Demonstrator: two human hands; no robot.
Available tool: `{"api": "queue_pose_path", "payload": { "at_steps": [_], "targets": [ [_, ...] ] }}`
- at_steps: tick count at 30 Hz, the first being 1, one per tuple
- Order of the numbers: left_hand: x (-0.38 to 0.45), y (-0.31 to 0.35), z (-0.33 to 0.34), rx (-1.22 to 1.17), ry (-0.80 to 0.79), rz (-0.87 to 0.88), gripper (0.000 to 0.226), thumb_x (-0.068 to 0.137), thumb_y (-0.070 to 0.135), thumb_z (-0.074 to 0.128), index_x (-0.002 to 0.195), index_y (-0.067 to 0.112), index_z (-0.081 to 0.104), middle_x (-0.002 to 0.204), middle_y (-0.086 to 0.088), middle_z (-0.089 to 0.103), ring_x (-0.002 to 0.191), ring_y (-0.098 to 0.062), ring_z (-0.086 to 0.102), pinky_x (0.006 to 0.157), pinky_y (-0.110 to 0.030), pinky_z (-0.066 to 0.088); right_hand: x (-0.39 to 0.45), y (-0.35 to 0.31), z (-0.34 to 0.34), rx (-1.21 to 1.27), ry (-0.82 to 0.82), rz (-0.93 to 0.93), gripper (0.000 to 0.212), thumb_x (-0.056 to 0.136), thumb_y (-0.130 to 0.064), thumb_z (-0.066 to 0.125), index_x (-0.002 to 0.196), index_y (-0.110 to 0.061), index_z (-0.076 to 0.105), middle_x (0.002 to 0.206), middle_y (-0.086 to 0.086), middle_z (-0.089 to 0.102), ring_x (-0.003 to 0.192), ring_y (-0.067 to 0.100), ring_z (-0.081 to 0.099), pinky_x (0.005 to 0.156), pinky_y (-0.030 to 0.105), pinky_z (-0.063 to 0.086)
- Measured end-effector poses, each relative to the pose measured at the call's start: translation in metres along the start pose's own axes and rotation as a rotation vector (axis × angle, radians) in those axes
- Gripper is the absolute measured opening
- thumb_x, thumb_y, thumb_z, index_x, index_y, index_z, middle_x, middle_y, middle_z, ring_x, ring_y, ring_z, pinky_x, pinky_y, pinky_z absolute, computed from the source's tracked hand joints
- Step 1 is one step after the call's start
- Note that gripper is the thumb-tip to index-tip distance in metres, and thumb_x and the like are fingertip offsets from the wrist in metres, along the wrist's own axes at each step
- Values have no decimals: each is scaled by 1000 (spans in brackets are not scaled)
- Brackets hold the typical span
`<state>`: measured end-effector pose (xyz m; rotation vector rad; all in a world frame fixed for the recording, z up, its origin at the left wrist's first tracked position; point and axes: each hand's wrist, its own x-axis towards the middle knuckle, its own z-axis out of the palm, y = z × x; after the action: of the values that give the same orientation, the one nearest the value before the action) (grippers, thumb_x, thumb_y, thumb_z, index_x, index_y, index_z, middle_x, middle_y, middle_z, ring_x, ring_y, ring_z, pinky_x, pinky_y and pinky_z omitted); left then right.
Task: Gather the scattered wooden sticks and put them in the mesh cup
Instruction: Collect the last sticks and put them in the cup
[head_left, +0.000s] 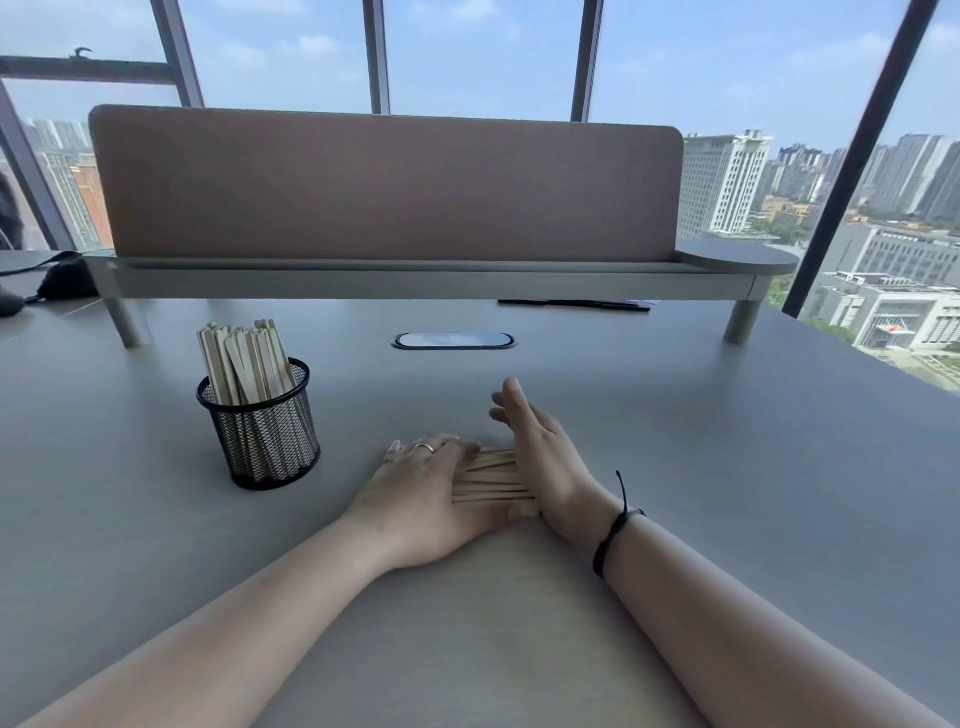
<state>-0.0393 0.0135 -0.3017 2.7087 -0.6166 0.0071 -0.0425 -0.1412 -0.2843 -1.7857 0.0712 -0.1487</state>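
Several pale wooden sticks lie side by side flat on the grey table, squeezed between my two hands. My left hand lies palm down over their left ends, fingers fairly straight, a ring on one finger. My right hand stands on its edge against their right ends, fingers straight and pointing away from me. A black mesh cup stands upright to the left of my hands, holding many wooden sticks that poke out of its top.
A raised shelf with a brown divider panel runs across the back of the table. An oval cable port sits behind my hands. A black pen lies under the shelf. A dark bag rests at far left.
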Motion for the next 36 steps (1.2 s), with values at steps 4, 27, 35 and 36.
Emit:
{"api": "queue_pose_path", "payload": {
  "at_steps": [4, 27, 35, 36],
  "targets": [
    [0, -3, 1, 97, -91, 11, 87, 80, 85, 33, 154, 40, 23, 166, 9, 17, 153, -13, 8, 124, -43, 0, -3, 0, -4, 44, -67, -13, 57, 96, -63, 37, 132, -24, 58, 130, -9, 60, 125, 6, 50, 101, 26, 33],
    [4, -14, -2, 32, 34, 64, 78, 66, 75, 38, 131, 35, 55, 124, 0, 48, 121, -25, 46, 104, -35, 34, -11, 16, -4, -863, -233, -375, 77, 86, -77, 24, 145, -31, 43, 128, -5, 55, 127, 18, 44, 107, 35, 35],
    [5, -11, -2, 75, 0, 83, 78, 70, 78, 39, 134, 37, 52, 125, 2, 46, 123, -22, 42, 107, -35, 30, -10, 14, -3, -804, -208, -348, 81, 83, -80, 18, 142, -32, 47, 122, -4, 57, 124, 19, 45, 106, 38, 36],
    [5, -11, -2, 75, 0, 82, 76, 71, 78, 41, 135, 38, 51, 125, 2, 46, 124, -21, 41, 108, -35, 30, -10, 14, -2, -801, -204, -344, 82, 83, -80, 18, 142, -32, 47, 121, -4, 56, 124, 19, 45, 106, 38, 36]
  ]
}}
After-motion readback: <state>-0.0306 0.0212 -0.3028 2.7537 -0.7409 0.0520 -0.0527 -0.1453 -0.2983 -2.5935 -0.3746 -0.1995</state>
